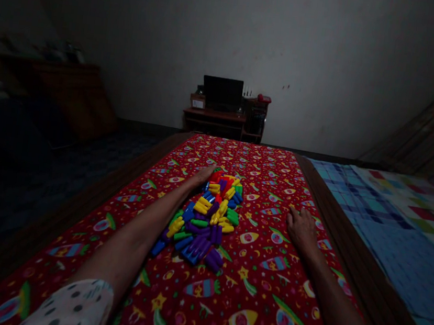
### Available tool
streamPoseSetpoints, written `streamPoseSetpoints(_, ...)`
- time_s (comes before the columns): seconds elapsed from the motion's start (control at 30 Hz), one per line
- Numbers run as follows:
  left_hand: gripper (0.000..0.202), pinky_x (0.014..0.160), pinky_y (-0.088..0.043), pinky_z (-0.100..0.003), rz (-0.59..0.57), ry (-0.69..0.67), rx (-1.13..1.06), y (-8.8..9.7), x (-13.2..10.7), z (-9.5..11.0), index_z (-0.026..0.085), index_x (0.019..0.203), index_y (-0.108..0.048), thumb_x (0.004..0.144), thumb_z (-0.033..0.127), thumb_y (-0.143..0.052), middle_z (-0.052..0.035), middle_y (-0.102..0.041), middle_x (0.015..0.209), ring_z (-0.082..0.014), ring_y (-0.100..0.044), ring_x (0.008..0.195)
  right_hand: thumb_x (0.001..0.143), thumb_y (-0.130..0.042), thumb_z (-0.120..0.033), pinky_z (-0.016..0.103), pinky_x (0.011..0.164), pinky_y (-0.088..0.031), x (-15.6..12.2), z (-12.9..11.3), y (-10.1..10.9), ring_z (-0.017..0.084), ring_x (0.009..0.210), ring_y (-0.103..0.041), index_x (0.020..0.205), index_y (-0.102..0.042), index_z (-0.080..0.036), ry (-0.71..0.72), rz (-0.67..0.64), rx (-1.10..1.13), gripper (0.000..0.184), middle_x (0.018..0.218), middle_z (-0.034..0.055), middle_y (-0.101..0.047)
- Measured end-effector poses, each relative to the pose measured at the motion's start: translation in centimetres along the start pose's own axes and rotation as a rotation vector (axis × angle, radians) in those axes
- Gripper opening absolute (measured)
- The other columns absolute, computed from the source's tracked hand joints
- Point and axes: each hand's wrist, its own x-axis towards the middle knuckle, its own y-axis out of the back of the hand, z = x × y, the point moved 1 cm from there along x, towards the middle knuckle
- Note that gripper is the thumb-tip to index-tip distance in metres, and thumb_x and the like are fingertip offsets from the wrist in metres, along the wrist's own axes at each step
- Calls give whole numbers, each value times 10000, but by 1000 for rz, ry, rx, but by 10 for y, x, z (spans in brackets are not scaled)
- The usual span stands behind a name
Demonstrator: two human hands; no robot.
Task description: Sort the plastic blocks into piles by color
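Observation:
A heap of small plastic building pieces (206, 218) in yellow, purple, blue, green and red lies in the middle of a red cloth printed with rockets and stars (260, 289). My left hand (202, 174) reaches along the heap's left side and rests at its far end, fingers flat and touching the pieces. To the right of the heap, well apart from it, my right hand (301, 227) lies palm down on the cloth, fingers stretched out. Neither hand holds anything.
The cloth covers a long low surface with dark wooden edges (327, 197). A blue checked sheet (394, 231) lies to the right. A small desk with a dark monitor (222, 93) stands against the far wall. The left side of the room is dark.

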Motion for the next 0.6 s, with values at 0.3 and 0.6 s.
streamPoseSetpoints(0.3, 537, 1123, -295, -329, -421, -327, 66, -51, -25, 78, 193, 1274, -593, 910, 515, -364, -35, -546, 1397, -220, -473, 1296, 951, -336, -279, 428, 975, -367, -1, -3, 5, 305, 1129, -527, 1223, -615, -116, -26, -24, 18, 422, 1166, 210, -615)
streamPoseSetpoints(0.6, 643, 1182, -124, -498, -17, -381, 476, 30, -141, 16, 221, 1447, -390, 966, 545, -114, -57, -352, 1537, -263, -280, 1423, 943, -347, -276, 411, 966, -368, -2, 0, 1, 296, 1132, -523, 1222, -620, -122, -13, 25, 14, 420, 1178, 194, -619)
